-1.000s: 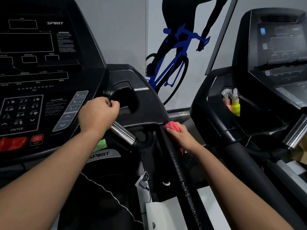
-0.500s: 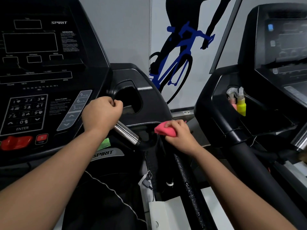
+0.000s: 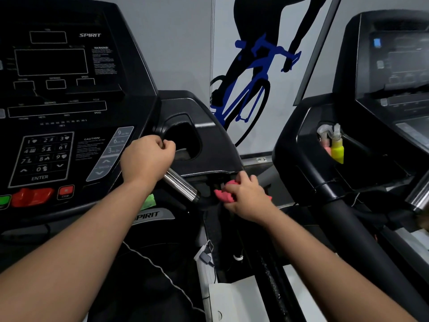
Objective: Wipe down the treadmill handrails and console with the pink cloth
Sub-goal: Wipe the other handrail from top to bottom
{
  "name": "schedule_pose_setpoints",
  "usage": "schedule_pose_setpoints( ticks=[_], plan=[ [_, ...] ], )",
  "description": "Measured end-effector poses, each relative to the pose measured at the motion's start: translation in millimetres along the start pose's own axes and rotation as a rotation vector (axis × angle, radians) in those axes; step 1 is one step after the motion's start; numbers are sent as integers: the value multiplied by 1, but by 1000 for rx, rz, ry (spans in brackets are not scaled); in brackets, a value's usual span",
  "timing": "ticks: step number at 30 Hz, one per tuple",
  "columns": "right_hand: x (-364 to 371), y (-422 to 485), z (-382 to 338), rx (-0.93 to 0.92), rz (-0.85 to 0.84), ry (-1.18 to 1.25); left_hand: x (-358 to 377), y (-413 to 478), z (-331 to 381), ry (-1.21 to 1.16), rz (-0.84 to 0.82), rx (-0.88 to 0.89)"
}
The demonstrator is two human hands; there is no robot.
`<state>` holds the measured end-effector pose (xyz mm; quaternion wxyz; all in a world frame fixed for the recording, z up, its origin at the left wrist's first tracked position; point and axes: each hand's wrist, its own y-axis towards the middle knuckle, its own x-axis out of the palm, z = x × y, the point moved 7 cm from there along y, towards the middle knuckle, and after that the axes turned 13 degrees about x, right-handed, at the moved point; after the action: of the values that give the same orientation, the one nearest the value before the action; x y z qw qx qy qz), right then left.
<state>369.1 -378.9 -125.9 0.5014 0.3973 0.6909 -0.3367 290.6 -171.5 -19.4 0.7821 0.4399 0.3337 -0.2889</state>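
Pink cloth (image 3: 224,196) bunched under right hand (image 3: 247,197), edge poking out left of fingers, at top of black handrail (image 3: 271,284) just below console (image 3: 69,101) wing. Right grip clamped on cloth. Grey wall, cyclist mural (image 3: 253,73). Second treadmill (image 3: 348,163) at right, holding spray bottles (image 3: 336,147). Left hand (image 3: 148,158) fisted, grip wrapped round chrome bar (image 3: 180,185).

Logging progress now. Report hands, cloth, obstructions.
Left hand grips shiny chrome grip bar. Right hand holds crumpled pink cloth at top of textured black handrail. No obstruction seen.
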Motion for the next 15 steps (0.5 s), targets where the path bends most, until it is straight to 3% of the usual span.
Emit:
schedule_pose_setpoints(
  ticks=[3,7,10,15],
  plan=[
    [-8,12,14,-7,-107,234,0,0,-1,-8,-3,2],
    [-15,28,17,52,15,474,0,1,-1,-16,-4,4],
    [-16,28,10,51,32,389,-1,1,-1,-17,4,0],
    [-16,0,-5,-23,-105,-29,0,0,-2,-8,-4,-7]
  ],
)
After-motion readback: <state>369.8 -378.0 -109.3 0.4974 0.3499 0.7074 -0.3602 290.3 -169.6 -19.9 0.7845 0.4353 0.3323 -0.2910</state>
